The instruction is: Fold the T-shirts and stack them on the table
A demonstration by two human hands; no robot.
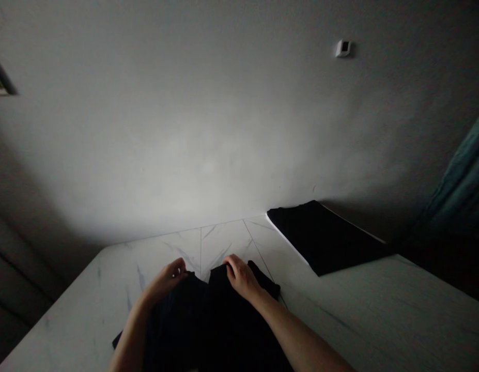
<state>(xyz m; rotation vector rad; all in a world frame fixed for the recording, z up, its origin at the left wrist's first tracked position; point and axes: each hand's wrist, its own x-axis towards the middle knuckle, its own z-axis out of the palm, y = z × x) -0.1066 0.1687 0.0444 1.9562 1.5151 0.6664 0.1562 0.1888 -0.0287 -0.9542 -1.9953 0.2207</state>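
Observation:
A black garment (223, 325) is spread over the near part of the marble-patterned table. Its exact kind is hard to make out in the dim light. At the garment's upper left edge, my left hand (170, 279) pinches the cloth between thumb and fingers. My right hand (241, 276) grips the upper edge a little to the right, with the fingers bent over it. Between the two hands the edge dips into a notch. A dark flap of cloth juts out beyond my right wrist, and a small corner shows left of my left forearm.
Another black cloth (328, 237), laid flat with a white edge showing, lies at the table's back right by the wall. The pale table (84, 305) meets the wall at the back. A teal curtain (456, 175) hangs at the right.

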